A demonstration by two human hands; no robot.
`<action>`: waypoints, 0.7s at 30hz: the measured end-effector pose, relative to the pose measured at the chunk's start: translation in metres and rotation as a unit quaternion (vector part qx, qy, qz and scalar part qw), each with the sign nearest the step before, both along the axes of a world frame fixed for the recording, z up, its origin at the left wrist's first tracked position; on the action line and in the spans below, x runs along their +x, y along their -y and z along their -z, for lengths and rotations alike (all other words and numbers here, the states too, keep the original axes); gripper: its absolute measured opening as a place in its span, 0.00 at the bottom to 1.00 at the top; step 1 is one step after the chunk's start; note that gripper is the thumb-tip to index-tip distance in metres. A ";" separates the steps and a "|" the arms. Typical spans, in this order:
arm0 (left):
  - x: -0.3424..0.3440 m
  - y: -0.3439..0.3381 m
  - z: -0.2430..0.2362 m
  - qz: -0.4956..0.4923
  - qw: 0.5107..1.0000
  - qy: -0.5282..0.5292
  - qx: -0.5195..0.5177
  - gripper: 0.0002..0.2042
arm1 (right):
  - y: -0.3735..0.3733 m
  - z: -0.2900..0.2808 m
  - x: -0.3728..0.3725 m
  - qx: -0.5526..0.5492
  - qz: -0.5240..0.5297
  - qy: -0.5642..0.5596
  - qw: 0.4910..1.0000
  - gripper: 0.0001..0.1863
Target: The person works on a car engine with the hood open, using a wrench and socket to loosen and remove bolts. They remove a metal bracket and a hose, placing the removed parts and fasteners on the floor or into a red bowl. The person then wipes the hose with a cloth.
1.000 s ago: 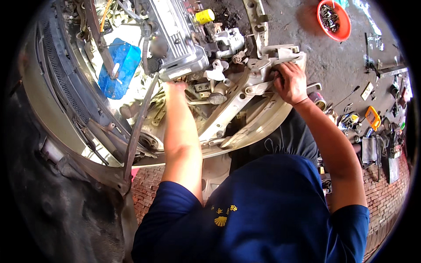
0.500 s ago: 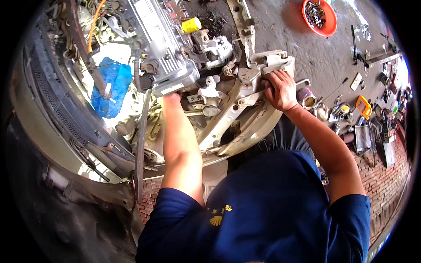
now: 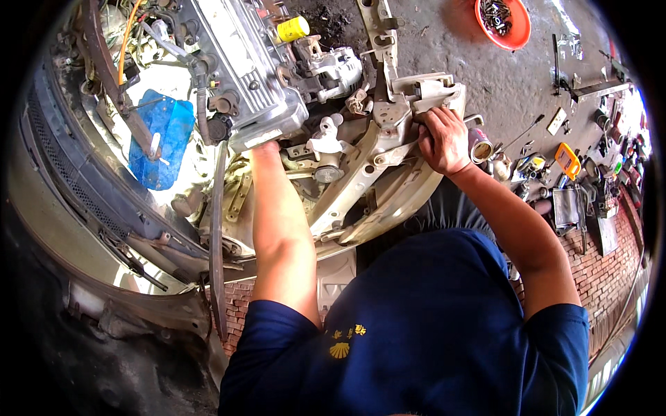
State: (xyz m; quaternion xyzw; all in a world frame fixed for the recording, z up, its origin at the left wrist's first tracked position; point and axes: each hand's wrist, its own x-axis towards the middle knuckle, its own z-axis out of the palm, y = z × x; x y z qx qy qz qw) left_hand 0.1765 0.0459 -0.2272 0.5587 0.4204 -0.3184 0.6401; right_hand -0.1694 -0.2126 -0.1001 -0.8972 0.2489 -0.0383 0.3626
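Fingers of our right hand (image 3: 446,144) rest bent on the pale frame (image 3: 392,116); our left hand's (image 3: 266,148), under the engine (image 3: 253,78), we cannot tell.

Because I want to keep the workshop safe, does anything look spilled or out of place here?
Yes: right of the yellow cylinder, a dark, rough patch stands out against the grey floor, possibly spilled dirt.

left arm (image 3: 281,211) extended | right arm (image 3: 524,229) bent | hands (image 3: 444,142): right curled
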 end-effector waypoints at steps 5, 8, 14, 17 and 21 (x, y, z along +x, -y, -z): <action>-0.003 0.002 0.001 0.006 1.000 -0.004 0.004 0.08 | 0.001 -0.002 0.000 -0.003 0.003 -0.002 1.000 0.10; -0.006 0.002 0.001 0.012 1.000 -0.006 0.009 0.08 | 0.001 -0.003 -0.002 0.015 0.008 0.000 1.000 0.10; -0.004 0.005 0.007 0.019 1.000 -0.001 0.016 0.08 | -0.002 -0.001 -0.005 0.014 0.008 0.013 1.000 0.11; -0.002 0.010 0.009 0.028 0.999 0.007 0.019 0.08 | -0.001 0.001 -0.008 0.010 -0.005 -0.005 1.000 0.11; 0.001 0.014 0.011 0.031 0.999 0.027 0.035 0.08 | -0.002 0.007 -0.011 -0.007 0.001 0.028 1.000 0.10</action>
